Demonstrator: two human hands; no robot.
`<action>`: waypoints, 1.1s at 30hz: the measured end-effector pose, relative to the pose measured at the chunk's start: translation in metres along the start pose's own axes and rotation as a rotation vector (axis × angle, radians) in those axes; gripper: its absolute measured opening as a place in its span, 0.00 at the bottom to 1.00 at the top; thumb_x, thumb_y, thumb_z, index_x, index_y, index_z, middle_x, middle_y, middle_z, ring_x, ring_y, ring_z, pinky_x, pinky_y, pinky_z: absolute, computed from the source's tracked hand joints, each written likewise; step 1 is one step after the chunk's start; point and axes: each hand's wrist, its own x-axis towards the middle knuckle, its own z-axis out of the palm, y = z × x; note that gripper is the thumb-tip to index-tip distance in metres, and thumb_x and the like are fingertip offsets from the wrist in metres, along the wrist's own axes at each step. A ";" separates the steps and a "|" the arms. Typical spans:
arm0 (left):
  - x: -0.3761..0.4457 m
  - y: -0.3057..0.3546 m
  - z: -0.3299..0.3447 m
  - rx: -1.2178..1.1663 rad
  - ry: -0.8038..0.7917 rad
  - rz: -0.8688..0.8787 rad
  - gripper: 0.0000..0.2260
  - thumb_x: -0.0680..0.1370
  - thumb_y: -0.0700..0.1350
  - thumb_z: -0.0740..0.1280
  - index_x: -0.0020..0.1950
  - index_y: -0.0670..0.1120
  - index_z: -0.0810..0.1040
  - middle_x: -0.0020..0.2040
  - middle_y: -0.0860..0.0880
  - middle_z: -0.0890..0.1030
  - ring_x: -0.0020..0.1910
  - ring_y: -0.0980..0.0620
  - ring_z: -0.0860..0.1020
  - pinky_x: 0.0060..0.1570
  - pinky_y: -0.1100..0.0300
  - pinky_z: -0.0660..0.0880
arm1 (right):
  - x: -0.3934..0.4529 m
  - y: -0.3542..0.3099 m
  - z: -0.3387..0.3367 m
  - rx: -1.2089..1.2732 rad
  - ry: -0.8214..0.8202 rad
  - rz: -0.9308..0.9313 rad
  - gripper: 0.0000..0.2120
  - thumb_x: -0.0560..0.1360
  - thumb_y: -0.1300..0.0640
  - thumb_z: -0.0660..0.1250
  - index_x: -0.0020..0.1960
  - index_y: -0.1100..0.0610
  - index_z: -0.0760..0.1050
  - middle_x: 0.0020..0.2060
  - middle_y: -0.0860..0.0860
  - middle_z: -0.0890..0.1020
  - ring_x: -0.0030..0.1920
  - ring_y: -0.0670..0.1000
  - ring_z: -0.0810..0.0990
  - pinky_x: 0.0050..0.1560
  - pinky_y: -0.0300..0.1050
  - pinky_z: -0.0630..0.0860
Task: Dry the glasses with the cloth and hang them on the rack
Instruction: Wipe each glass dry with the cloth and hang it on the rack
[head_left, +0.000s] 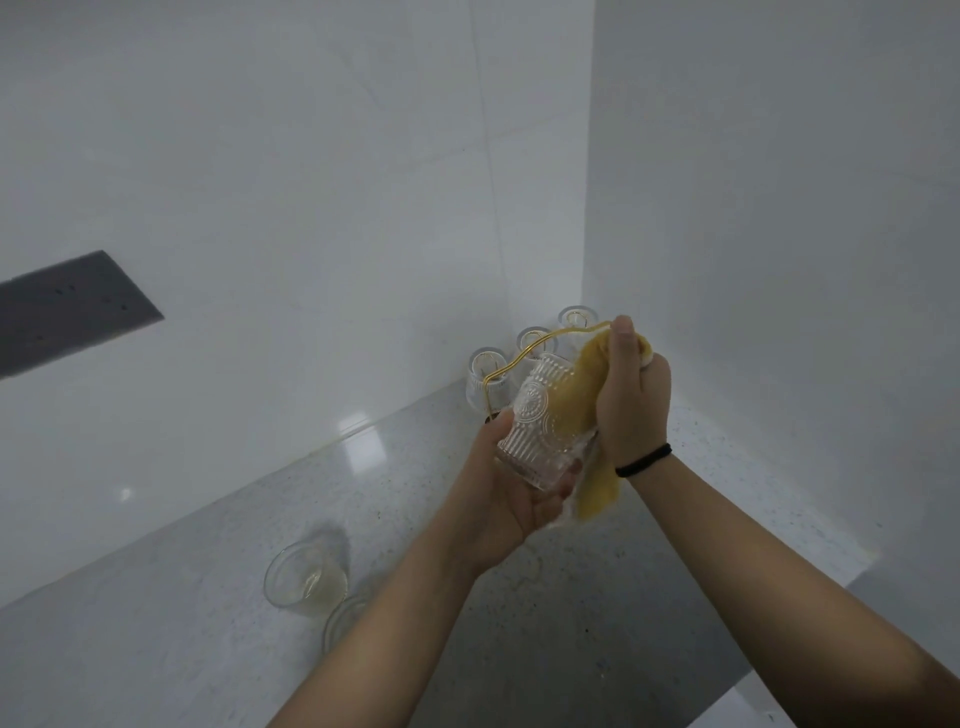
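A ribbed, embossed glass (537, 423) is held tilted above the speckled counter (208, 597), its base cupped in the curled fingers of the left hand (511, 491). A yellow cloth (582, 400) is gripped by the right hand (631, 397) and pressed against the glass's side, one end hanging below. Behind them, in the corner, three glasses (488, 376) are seen inverted on a gold wire rack (524, 358). A clear glass bowl (305, 577) stands on the counter to the left.

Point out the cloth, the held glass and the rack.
cloth (574, 400): head view, on the yellow fold beside the right hand.
held glass (535, 421): head view, on its embossed side wall.
rack (524, 354): head view, on the wavy gold top wire.
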 end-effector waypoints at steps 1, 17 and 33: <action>0.005 -0.003 0.002 0.122 0.035 0.074 0.23 0.76 0.58 0.64 0.66 0.46 0.72 0.57 0.42 0.79 0.43 0.49 0.83 0.38 0.59 0.81 | 0.004 0.000 0.000 -0.009 0.029 0.020 0.25 0.81 0.52 0.54 0.25 0.52 0.56 0.13 0.44 0.61 0.17 0.42 0.59 0.21 0.31 0.55; 0.052 -0.015 0.018 0.429 0.254 0.400 0.28 0.70 0.54 0.74 0.66 0.53 0.66 0.61 0.49 0.78 0.56 0.50 0.81 0.52 0.51 0.81 | 0.049 0.014 -0.010 -0.017 0.033 0.047 0.25 0.81 0.50 0.53 0.25 0.51 0.56 0.18 0.44 0.58 0.18 0.43 0.58 0.22 0.36 0.54; 0.077 -0.019 0.006 -0.296 0.123 -0.032 0.27 0.75 0.55 0.67 0.69 0.43 0.70 0.53 0.36 0.79 0.38 0.46 0.82 0.35 0.60 0.81 | 0.084 0.048 -0.022 0.192 0.132 0.357 0.20 0.80 0.50 0.56 0.30 0.52 0.58 0.26 0.47 0.61 0.24 0.40 0.63 0.27 0.35 0.63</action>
